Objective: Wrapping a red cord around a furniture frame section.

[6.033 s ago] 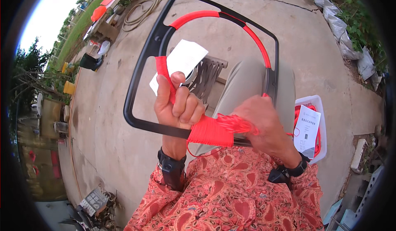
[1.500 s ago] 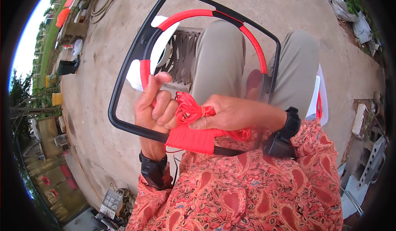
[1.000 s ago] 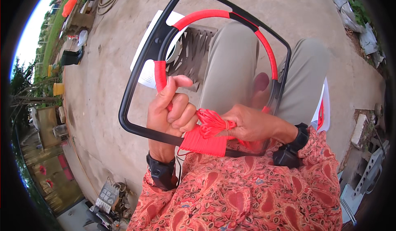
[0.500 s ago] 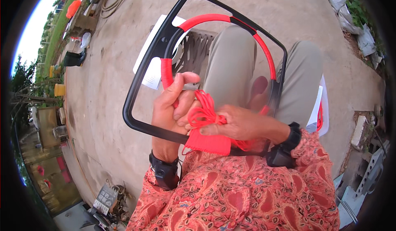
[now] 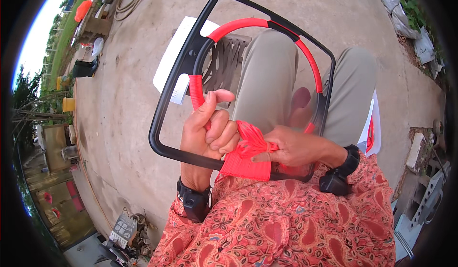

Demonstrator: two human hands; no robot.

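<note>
Now — the smooth, round-cornered black frame (image 5: pixel 188 62) tilts before beige trousers (image 5: pixel 267 76), partly masking them; the left hand (image 5: pixel 207 129) clenches its red-wrapped ring (image 5: pixel 238 25), the right hand (image 5: pixel 300 145) pinches looped red cord (image 5: pixel 250 138) — over the ribbed red winding (image 5: pixel 245 168).

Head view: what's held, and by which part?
Left hand: the red-wrapped ring inside the black frame, at its lower left. Right hand: the red cord bundle, where its loops gather.
</note>
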